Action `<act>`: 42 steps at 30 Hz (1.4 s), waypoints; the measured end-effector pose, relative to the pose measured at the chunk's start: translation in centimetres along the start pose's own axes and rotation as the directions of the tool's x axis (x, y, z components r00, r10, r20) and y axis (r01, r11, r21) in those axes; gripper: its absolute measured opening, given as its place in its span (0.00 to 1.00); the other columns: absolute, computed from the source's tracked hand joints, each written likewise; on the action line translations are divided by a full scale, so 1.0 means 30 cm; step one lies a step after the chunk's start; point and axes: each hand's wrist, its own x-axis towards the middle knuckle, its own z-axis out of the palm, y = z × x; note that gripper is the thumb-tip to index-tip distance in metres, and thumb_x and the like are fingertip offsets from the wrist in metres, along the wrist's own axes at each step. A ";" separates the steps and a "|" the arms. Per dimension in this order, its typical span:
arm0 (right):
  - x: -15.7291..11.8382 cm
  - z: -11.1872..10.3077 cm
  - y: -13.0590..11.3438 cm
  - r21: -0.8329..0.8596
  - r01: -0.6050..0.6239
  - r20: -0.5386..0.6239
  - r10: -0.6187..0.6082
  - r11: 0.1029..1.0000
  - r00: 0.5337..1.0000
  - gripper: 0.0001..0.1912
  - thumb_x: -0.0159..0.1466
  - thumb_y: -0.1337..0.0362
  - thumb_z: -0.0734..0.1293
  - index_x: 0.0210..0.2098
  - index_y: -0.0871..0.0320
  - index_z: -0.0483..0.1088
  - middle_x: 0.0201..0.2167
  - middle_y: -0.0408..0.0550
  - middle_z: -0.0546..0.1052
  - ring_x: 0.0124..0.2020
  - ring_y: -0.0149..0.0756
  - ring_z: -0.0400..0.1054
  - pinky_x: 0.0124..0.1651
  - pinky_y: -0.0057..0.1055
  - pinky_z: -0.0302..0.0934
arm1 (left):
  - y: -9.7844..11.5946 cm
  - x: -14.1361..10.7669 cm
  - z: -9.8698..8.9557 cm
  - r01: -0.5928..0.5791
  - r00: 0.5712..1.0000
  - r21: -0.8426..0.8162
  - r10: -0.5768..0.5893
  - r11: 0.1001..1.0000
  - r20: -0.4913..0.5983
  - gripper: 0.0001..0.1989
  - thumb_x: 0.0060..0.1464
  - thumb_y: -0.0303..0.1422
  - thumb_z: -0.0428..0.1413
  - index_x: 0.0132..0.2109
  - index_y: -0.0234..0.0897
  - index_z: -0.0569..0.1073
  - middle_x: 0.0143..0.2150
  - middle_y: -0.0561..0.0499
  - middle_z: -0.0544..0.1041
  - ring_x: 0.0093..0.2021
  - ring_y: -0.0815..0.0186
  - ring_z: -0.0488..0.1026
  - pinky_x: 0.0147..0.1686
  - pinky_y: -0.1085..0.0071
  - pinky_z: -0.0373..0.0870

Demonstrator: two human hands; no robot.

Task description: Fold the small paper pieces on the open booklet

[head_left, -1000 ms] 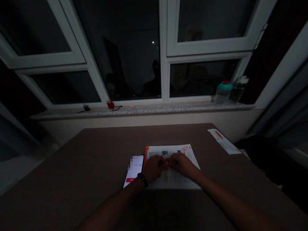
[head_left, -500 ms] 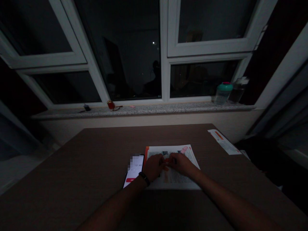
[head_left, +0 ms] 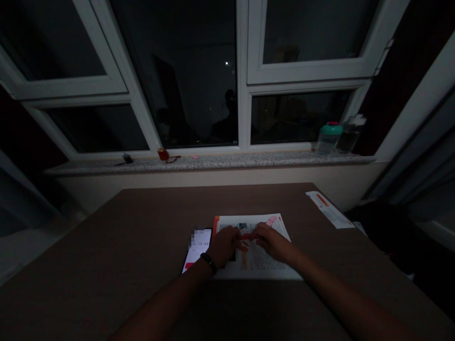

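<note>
Both my hands rest over a printed booklet or sheet (head_left: 261,265) with orange markings, lying on a brown wood-grain table (head_left: 117,246). My left hand (head_left: 222,246) sits on the sheet's left part, and a black band (head_left: 208,263) circles that wrist. My right hand (head_left: 273,243) lies on the right part. A small red strip (head_left: 246,236) shows between the fingertips of both hands, and each appears to pinch it. A smartphone (head_left: 196,249) with a lit screen lies next to my left hand, touching the sheet's left edge.
A paper slip (head_left: 329,208) lies near the table's far right corner. Beyond the table is a speckled stone windowsill (head_left: 209,162) holding a green-lidded plastic bottle (head_left: 327,139), a clear bottle (head_left: 350,135) and a small red object (head_left: 163,154). Dark window panes stand behind.
My hands have spread slightly apart over the sheet, and the red strip shows more clearly between my fingertips. The sheet and phone stay in place.
</note>
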 end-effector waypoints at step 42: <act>0.005 -0.050 -0.065 -0.378 0.064 0.126 -0.018 0.924 0.992 0.29 0.57 0.55 0.73 0.56 0.55 0.66 0.55 0.53 0.69 0.57 0.49 0.59 0.60 0.46 0.50 | 0.052 -0.081 -0.011 -0.265 0.964 0.217 0.258 0.940 0.059 0.18 0.57 0.24 0.56 0.54 0.39 0.68 0.57 0.47 0.71 0.57 0.57 0.66 0.57 0.58 0.63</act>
